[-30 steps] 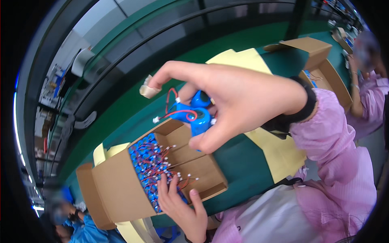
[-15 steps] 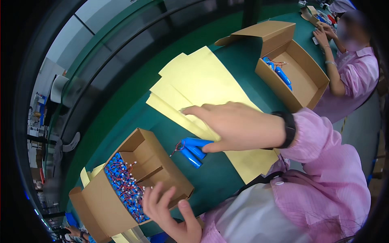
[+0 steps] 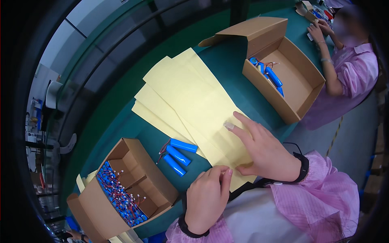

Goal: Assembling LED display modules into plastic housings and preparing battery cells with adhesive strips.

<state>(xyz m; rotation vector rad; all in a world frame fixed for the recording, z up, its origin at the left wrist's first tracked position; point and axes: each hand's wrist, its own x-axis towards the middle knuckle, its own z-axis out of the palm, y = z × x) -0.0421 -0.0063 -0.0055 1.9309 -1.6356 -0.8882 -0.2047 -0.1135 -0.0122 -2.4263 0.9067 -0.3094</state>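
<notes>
Yellow paper sheets lie fanned out and overlapping on the green table. My right hand rests over their near right part, fingers spread, with a pale wrap on one fingertip. At the sheets' near left edge is my left hand, its fingers curled and thumb close to the index finger; whether it pinches the paper is hidden. Left of the sheets lie three blue cylindrical batteries with thin red and black wires. Beside them an open cardboard box holds many such batteries, packed with white connectors upward, along one side.
Another open cardboard box at the back right holds a few blue batteries. Beyond it a person in a pink striped sleeve works with both hands at the table. A black rail runs behind the green table.
My right hand has drawn back toward me across the sheets, away from the batteries. My left hand has left the battery box and come to the paper's near edge, its fingers curling. The three batteries now lie apart.
</notes>
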